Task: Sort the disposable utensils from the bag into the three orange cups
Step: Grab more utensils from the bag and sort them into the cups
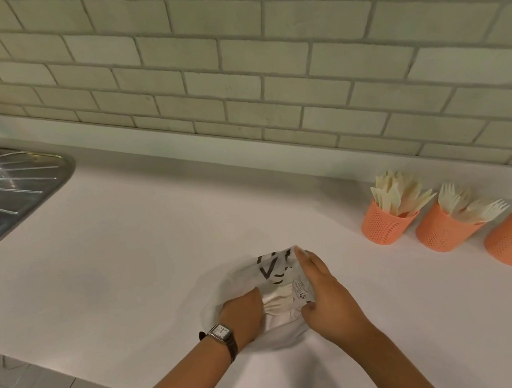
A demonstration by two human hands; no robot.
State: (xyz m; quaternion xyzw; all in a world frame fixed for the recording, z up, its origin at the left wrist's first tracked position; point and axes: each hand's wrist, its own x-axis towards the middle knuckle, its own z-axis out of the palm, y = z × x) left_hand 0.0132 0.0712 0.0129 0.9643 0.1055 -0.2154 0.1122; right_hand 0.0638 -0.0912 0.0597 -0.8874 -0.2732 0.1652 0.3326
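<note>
white plastic bag (pixel 273 266) at six o'clock on the counter (pixel 161 264), pinched by the right hand (pixel 328 295) to steady its mouth, entered by the left hand (pixel 243 314) reaching for utensils (pixel 278 300) inside, finger curl hidden and unreadable, three stocked orange cups (pixel 384 226) waiting at three o'clock.

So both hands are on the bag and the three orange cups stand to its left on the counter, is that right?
Not quite: the head view shows the three orange cups right of the bag on the counter. The left hand and right hand are on the bag.
</note>
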